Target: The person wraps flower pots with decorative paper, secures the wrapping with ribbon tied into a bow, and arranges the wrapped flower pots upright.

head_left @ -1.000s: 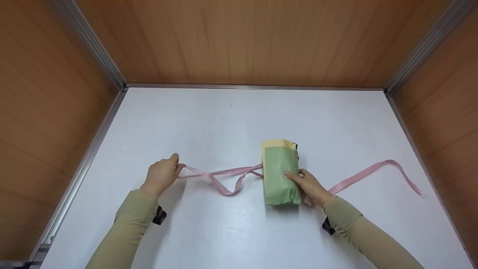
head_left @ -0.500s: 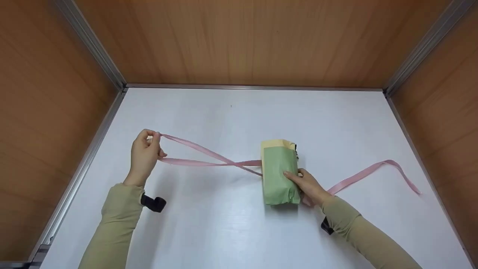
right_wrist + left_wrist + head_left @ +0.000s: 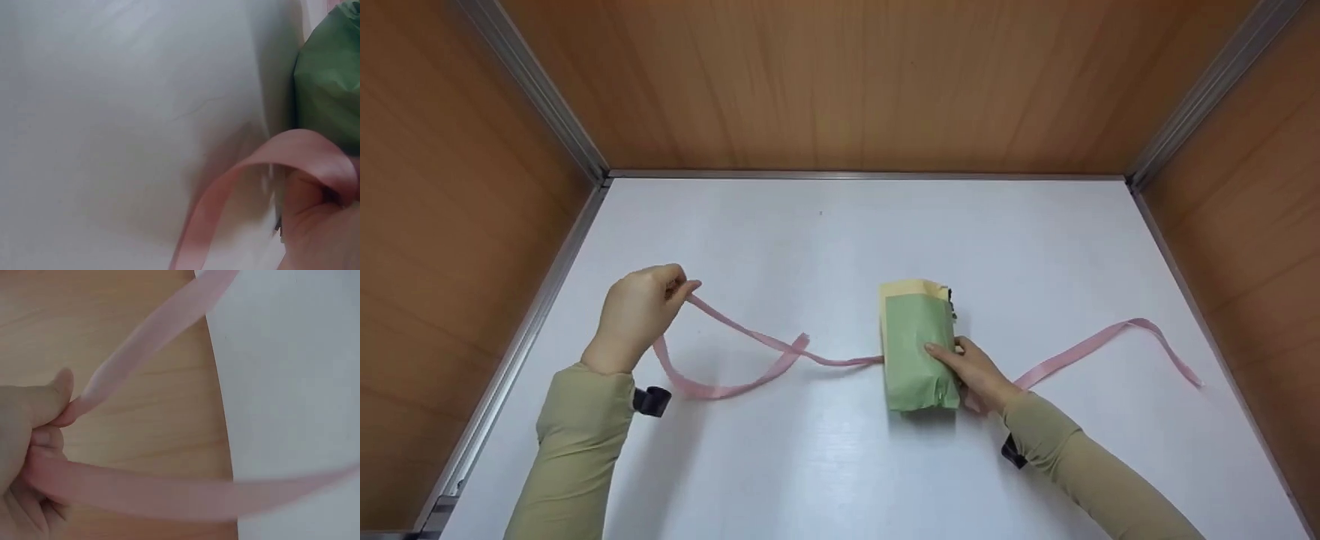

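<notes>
A package wrapped in green and pale yellow paper [image 3: 919, 352] lies left of my right hand [image 3: 981, 376], which grips its right side with the thumb on top. Between thumb and finger my left hand [image 3: 639, 313] pinches a pink ribbon [image 3: 720, 391], held up at the left. One strand runs from the pinch to the package's left side. The other hangs below the hand and curves to a loose end that crosses the first strand. In the left wrist view both ribbon lengths [image 3: 152, 489] leave the fingers. In the right wrist view, ribbon [image 3: 208, 219] arches over the right hand.
Right of the package, another ribbon length [image 3: 1080, 351] stretches over the white table [image 3: 825, 465]. Wood panels [image 3: 840, 82] in metal framing stand at the back and both sides. A dark jagged bit [image 3: 951, 300] shows at the package's upper right edge.
My left hand has moved left and up, pulling ribbon with it. One strand that reached the package has swung clear and now ends loose. The right hand and package stay put.
</notes>
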A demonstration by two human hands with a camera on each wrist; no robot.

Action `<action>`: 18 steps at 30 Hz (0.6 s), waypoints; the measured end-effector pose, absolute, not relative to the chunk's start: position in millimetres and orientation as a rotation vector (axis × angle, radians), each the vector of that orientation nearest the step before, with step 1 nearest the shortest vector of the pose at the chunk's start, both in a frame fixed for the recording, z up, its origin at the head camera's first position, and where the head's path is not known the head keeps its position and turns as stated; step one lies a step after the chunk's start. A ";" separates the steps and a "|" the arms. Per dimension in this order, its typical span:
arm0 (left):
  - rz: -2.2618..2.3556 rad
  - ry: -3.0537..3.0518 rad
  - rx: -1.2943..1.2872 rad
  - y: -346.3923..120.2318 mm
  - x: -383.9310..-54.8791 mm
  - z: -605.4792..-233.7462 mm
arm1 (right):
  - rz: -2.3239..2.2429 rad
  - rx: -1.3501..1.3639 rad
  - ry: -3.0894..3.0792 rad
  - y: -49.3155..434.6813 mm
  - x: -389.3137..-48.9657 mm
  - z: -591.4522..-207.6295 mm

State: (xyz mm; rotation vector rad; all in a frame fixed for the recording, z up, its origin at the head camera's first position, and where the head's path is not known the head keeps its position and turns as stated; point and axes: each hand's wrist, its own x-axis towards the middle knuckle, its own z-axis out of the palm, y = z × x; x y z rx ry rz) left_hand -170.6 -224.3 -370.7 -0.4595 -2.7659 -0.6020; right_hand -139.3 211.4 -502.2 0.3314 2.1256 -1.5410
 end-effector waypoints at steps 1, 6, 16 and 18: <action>-0.688 -2.817 -0.435 -221.5 -171.5 -373.2 | -1.544 0.328 2.120 211.0 -139.5 -502.0; -1.199 -3.039 -0.395 -200.4 -179.3 -386.6 | -1.468 0.292 2.187 208.8 -139.3 -497.9; -1.384 -3.093 -0.870 -144.5 -186.6 -392.9 | -1.216 -0.061 2.689 202.6 -129.9 -489.2; -1.315 -3.066 -0.999 -132.4 -189.1 -391.2 | -1.172 -0.246 2.786 201.8 -126.8 -489.0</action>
